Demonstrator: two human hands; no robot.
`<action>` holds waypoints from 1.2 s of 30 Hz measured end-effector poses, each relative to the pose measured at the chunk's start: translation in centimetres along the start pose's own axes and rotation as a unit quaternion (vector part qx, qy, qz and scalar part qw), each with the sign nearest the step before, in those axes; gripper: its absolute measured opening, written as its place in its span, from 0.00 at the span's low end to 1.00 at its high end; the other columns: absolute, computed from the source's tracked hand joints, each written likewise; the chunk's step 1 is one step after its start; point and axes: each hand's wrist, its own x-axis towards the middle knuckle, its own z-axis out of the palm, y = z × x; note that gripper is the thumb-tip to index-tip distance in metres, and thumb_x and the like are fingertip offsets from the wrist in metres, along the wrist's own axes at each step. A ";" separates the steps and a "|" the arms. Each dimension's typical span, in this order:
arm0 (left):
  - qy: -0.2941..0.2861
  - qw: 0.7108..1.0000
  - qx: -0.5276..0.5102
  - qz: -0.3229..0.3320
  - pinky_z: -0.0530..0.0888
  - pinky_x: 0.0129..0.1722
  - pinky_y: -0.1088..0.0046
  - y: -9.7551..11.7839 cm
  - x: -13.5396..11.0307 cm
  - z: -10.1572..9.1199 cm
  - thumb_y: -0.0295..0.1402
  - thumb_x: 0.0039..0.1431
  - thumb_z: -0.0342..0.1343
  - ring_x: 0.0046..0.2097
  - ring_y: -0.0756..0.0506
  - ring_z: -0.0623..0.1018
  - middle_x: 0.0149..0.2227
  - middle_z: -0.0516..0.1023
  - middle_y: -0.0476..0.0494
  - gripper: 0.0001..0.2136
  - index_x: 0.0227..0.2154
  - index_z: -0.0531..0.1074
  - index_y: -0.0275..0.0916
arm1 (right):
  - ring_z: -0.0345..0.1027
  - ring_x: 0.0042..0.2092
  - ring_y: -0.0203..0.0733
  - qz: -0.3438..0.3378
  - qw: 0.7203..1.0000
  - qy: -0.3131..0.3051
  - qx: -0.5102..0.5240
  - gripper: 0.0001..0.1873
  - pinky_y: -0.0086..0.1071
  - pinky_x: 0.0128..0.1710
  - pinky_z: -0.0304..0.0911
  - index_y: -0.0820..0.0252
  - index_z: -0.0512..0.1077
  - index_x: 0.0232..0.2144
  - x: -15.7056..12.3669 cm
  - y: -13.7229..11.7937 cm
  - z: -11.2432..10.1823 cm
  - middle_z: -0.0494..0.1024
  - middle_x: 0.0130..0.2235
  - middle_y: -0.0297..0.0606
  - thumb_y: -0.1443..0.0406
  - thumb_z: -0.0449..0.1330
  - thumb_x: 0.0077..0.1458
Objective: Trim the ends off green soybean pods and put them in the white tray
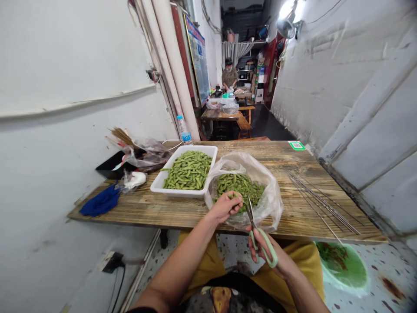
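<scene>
My left hand (226, 206) is closed in a pinch over the near side of a clear plastic bag (272, 187). A green edamame pod shows at its fingertips. Green-handled scissors (263, 248) are in my right hand (260, 244), their blades parted and pointing up beside the left fingers. Inside the bag lies a heap of edamame pods (241, 184), finer bits among them. To the left, a white tray (158, 184) holds a pile of edamame pods (189, 170).
Several metal skewers (325, 204) lie at the table's right. At the left are a blue cloth (100, 201), a black box (109, 167) and a water bottle (185, 131). A green-lined bin (352, 265) stands on the floor. Another person (230, 76) works far back.
</scene>
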 end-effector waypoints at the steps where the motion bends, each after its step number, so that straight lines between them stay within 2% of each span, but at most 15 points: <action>1: -0.001 1.000 -0.007 0.005 0.50 0.16 0.84 -0.1 0.0 0.0 0.39 0.42 0.65 0.20 0.58 0.62 0.23 0.70 0.50 0.18 0.29 0.62 0.35 | 0.61 0.24 0.32 0.000 1.000 0.001 0.000 0.24 0.26 0.22 0.60 0.57 0.65 0.40 0.1 0.0 0.1 0.66 0.26 0.29 0.47 0.61 0.49; 7: 0.033 0.999 0.006 0.037 0.50 0.16 0.84 -1.4 0.2 0.3 0.40 0.43 0.64 0.19 0.58 0.62 0.21 0.70 0.53 0.19 0.27 0.59 0.37 | 0.60 0.23 0.32 -0.023 0.999 0.032 -0.008 0.24 0.25 0.19 0.58 0.57 0.66 0.37 0.4 -0.4 0.7 0.65 0.25 0.28 0.46 0.61 0.47; 10: 0.038 0.999 0.011 0.033 0.51 0.15 0.85 -1.7 0.1 0.5 0.41 0.42 0.64 0.18 0.58 0.62 0.21 0.70 0.54 0.19 0.27 0.59 0.38 | 0.59 0.22 0.32 -0.030 0.999 0.023 -0.020 0.23 0.25 0.18 0.57 0.57 0.66 0.36 0.4 -0.9 1.1 0.64 0.24 0.28 0.46 0.60 0.47; 14: 0.032 0.999 0.010 0.019 0.52 0.15 0.84 -1.8 0.0 0.8 0.41 0.42 0.64 0.18 0.57 0.63 0.21 0.70 0.53 0.20 0.27 0.58 0.38 | 0.56 0.19 0.28 -0.041 0.999 0.026 -0.017 0.21 0.23 0.15 0.55 0.58 0.64 0.30 0.7 -1.1 1.4 0.63 0.22 0.26 0.48 0.61 0.48; 19: 0.051 0.998 0.034 0.019 0.52 0.15 0.84 -1.7 -0.6 1.4 0.41 0.42 0.64 0.18 0.57 0.63 0.20 0.69 0.53 0.19 0.26 0.58 0.38 | 0.48 0.14 0.26 -0.023 0.996 0.070 -0.046 0.22 0.21 0.09 0.47 0.57 0.63 0.27 1.4 -0.7 1.3 0.59 0.17 0.21 0.48 0.64 0.43; 22: 0.062 0.995 0.062 0.046 0.53 0.16 0.83 -0.7 -1.9 1.4 0.42 0.45 0.62 0.19 0.57 0.62 0.21 0.69 0.53 0.18 0.28 0.59 0.38 | 0.51 0.15 0.28 -0.033 0.995 0.082 -0.041 0.24 0.23 0.10 0.51 0.57 0.66 0.33 1.5 -0.4 0.7 0.61 0.19 0.22 0.47 0.64 0.42; 25: 0.098 0.981 0.111 0.122 0.57 0.18 0.82 2.2 -3.2 0.1 0.40 0.50 0.57 0.20 0.56 0.63 0.23 0.70 0.52 0.14 0.33 0.62 0.38 | 0.58 0.19 0.32 -0.039 0.996 0.065 -0.053 0.26 0.27 0.15 0.57 0.55 0.65 0.39 1.3 -0.1 -0.3 0.64 0.22 0.25 0.47 0.64 0.43; 27: 0.198 0.941 0.186 0.200 0.61 0.21 0.81 5.0 -3.5 -2.2 0.38 0.53 0.54 0.21 0.55 0.65 0.25 0.71 0.51 0.11 0.35 0.63 0.38 | 0.61 0.22 0.34 -0.041 0.994 0.061 -0.075 0.26 0.29 0.19 0.61 0.54 0.65 0.40 1.1 0.1 -0.8 0.66 0.24 0.28 0.45 0.62 0.45; 28: 0.266 0.900 0.242 0.248 0.63 0.23 0.79 6.7 -3.4 -3.6 0.38 0.55 0.52 0.23 0.54 0.66 0.27 0.71 0.50 0.09 0.36 0.64 0.38 | 0.62 0.23 0.35 -0.037 0.994 0.059 -0.085 0.26 0.30 0.21 0.61 0.54 0.65 0.40 1.0 0.2 -0.9 0.67 0.25 0.29 0.45 0.61 0.45; 30: 0.388 0.783 0.375 0.309 0.68 0.32 0.75 10.0 -2.4 -6.9 0.35 0.57 0.48 0.29 0.51 0.70 0.31 0.73 0.47 0.08 0.38 0.66 0.38 | 0.63 0.24 0.36 -0.031 0.994 0.060 -0.087 0.27 0.30 0.22 0.61 0.54 0.65 0.41 0.7 0.3 -0.7 0.68 0.26 0.31 0.44 0.60 0.46; 32: 0.465 0.675 0.470 0.328 0.68 0.43 0.69 13.1 -0.8 -9.9 0.31 0.58 0.46 0.38 0.46 0.72 0.35 0.73 0.43 0.09 0.38 0.67 0.37 | 0.62 0.24 0.36 -0.031 0.995 0.065 -0.073 0.27 0.29 0.21 0.60 0.54 0.65 0.41 0.4 0.3 -0.3 0.67 0.26 0.30 0.44 0.60 0.45; 33: 0.469 0.648 0.507 0.322 0.67 0.46 0.66 14.3 -0.1 -11.0 0.30 0.57 0.45 0.42 0.45 0.72 0.39 0.73 0.40 0.09 0.39 0.68 0.36 | 0.61 0.23 0.36 -0.035 0.995 0.069 -0.067 0.26 0.29 0.20 0.59 0.54 0.65 0.41 0.3 0.2 -0.1 0.66 0.26 0.30 0.44 0.60 0.45; 35: 0.429 0.632 0.584 0.276 0.65 0.50 0.62 15.8 0.8 -11.9 0.29 0.53 0.51 0.48 0.40 0.70 0.43 0.72 0.36 0.11 0.41 0.69 0.34 | 0.60 0.23 0.35 -0.040 0.995 0.076 -0.057 0.26 0.28 0.19 0.58 0.55 0.66 0.40 0.0 0.0 0.2 0.65 0.25 0.29 0.45 0.60 0.45; 36: 0.418 0.621 0.608 0.265 0.63 0.52 0.60 16.0 1.0 -11.7 0.30 0.52 0.53 0.51 0.39 0.68 0.46 0.71 0.34 0.13 0.42 0.69 0.34 | 0.59 0.22 0.34 -0.041 0.995 0.077 -0.054 0.26 0.28 0.19 0.58 0.55 0.66 0.40 0.0 -0.1 0.3 0.64 0.24 0.29 0.45 0.61 0.46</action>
